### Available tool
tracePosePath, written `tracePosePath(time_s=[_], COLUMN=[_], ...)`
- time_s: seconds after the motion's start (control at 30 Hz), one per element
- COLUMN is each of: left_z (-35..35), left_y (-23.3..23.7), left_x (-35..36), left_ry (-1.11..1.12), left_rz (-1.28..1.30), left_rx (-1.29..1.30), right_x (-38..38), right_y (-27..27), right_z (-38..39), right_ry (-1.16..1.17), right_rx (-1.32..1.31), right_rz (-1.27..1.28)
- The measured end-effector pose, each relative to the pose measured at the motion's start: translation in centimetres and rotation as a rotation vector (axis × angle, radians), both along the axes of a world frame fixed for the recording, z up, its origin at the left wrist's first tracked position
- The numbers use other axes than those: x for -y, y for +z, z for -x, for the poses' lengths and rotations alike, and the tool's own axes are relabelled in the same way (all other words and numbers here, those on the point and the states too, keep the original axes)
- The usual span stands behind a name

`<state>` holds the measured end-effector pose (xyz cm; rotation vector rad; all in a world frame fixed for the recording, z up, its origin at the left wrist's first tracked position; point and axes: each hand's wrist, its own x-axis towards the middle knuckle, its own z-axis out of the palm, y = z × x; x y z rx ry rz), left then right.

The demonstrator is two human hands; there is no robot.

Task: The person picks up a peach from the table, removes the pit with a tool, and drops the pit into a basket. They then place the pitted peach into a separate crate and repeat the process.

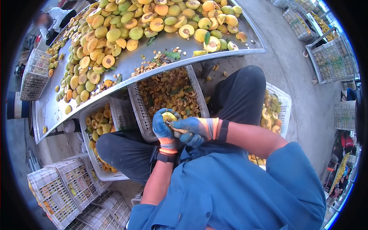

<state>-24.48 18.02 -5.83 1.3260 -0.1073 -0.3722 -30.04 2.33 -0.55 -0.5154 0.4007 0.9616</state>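
Observation:
Gloved in blue and orange, my left hand (164,128) is wrapped round a cut yellow-green fruit half (168,117), its cut face turned up. My right hand (194,129), in a matching glove, is closed round a small tool (173,127) whose tip is at the fruit; most of the tool is hidden by the fingers. Both hands are close together above my lap. Just beyond them is a white crate (199,92) filled with brownish cut fruit pieces (168,90).
A metal table (142,57) piled with fruit (115,34) spans the top. Crates of fruit stand left (111,176) and right (285,111) of my legs. Stacked crates (57,191) are at lower left. A person (57,19) is at upper left.

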Motion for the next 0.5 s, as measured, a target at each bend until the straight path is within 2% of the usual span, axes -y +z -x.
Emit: tracePosePath(time_s=[0.1,0.2,0.3,0.5], left_z=[0.0,0.2,0.3,0.6], left_y=[0.2,-0.3,0.0,1.4], left_x=[-0.4,-0.3,-0.2,0.2], left_ry=[-0.037,-0.030,-0.048,-0.007], left_rz=[0.084,0.277,0.252,0.577], left_rx=[-0.027,-0.255,-0.195,-0.590], right_x=[0.2,-0.2,-0.3,-0.5], right_y=[-0.5,-1.3,-1.2,-1.0], right_z=[-0.2,0.1,0.2,0.5], right_ry=[-0.015,-0.048,-0.075,-0.084], right_rx=[-0.042,-0.081,-0.090,-0.059], right_rz=[-0.118,-0.186,-0.238,-0.189])
